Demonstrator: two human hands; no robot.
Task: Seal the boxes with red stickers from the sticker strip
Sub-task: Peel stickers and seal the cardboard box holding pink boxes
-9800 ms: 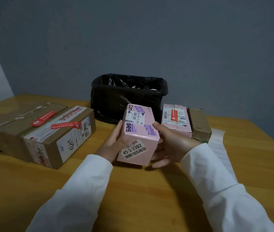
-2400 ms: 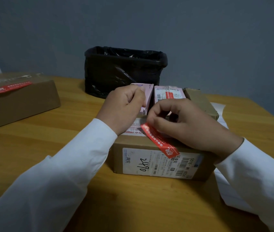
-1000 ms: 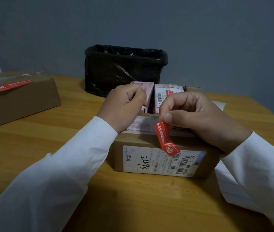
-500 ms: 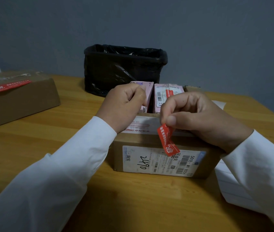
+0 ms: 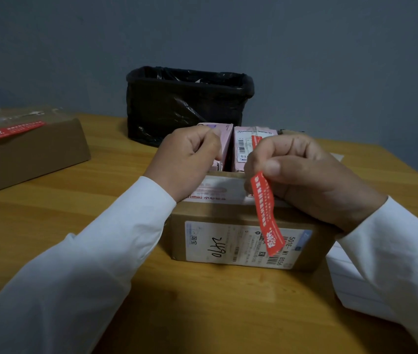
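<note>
Plain room used as a small parcel-packing spot, likely home or back office: wooden table (image 5: 49,226) against a bare grey wall (image 5: 305,60), shipping cartons with courier labels (image 5: 233,241), pink mailer boxes (image 5: 243,146), a black-lined bin (image 5: 187,103).

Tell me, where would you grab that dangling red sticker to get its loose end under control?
Pinch the free lower end of the red sticker from its thin side edges. The right hand pinches only the top, so the strip hangs in front of the cardboard box.
</note>
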